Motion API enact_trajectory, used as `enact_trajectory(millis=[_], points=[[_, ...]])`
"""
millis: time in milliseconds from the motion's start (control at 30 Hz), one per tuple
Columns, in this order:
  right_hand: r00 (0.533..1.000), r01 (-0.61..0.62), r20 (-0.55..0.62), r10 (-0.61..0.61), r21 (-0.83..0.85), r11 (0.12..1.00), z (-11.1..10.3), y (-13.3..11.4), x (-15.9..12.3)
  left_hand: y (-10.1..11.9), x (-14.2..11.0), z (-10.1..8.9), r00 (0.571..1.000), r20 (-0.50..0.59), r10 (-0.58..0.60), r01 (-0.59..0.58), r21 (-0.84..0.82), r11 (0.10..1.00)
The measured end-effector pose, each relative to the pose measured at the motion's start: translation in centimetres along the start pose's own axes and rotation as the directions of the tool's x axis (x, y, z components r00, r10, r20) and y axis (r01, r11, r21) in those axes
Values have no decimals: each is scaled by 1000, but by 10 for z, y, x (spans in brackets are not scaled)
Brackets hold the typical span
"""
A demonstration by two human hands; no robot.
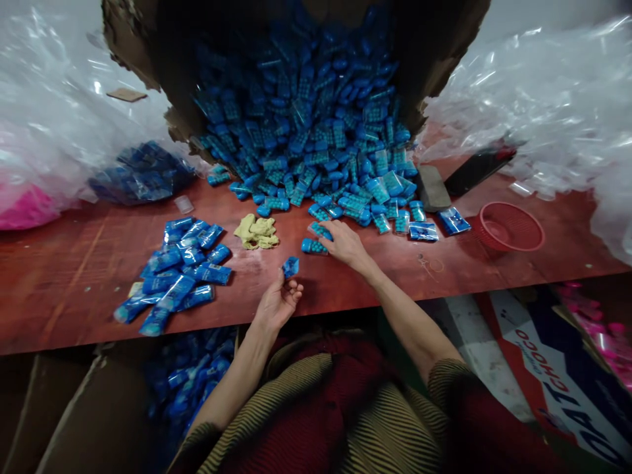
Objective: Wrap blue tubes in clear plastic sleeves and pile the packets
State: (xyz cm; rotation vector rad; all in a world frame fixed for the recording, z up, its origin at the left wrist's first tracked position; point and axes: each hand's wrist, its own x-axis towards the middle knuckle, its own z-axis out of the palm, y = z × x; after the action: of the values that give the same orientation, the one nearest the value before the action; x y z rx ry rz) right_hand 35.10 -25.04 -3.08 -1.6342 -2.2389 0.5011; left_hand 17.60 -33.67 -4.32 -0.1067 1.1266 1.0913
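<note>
My left hand [281, 304] is closed, pinching a small shiny blue plastic wrapper [291, 266] between thumb and fingers just above the table's front part. To its right, my right hand [345, 243] has its fingers closed on a small clear bottle of blue balls [320, 230]. A second such bottle, with a blue cap [314, 247], lies just below the fingertips. Beyond both hands a large heap of these blue-capped bottles [316, 158] spills onto the table. On the left lies a pile of bottles in printed blue wrappers [182, 263].
A torn cardboard box [143, 39] opens over the red table [74, 276]. A crumpled yellow cloth [257, 232], a grey block [433, 188], flat blue wrapper stacks [423, 231] and a red basket [511, 227] lie around. Clear plastic bags [543, 99] flank the box. Below the edge are more blue pieces [197, 375].
</note>
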Motion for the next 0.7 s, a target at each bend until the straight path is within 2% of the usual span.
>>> enact_trajectory(millis=[67,167,267,400,500,700], points=[[995,92,-33,-91,50,994,2,-1,-17,1,1,-2,1000,-8,13,-13,-32,999],[978,208,-12,-208,132,969,12,0,-43,2,5,-6,999,6,32,-32,-59,998],[974,226,-55,-219,263,938,19,-1,-58,0,7,-9,998,24,61,-60,-35,998],[950,302,-203,-238,404,863,9,-12,-62,-3,8,-9,992,48,121,-120,-8,993],[936,349,-192,-296,389,852,1,-23,-64,-5,9,-10,987,74,140,-141,5,990],[933,356,-144,-329,259,898,2,-29,-69,-9,11,-15,975,137,176,-184,50,982]])
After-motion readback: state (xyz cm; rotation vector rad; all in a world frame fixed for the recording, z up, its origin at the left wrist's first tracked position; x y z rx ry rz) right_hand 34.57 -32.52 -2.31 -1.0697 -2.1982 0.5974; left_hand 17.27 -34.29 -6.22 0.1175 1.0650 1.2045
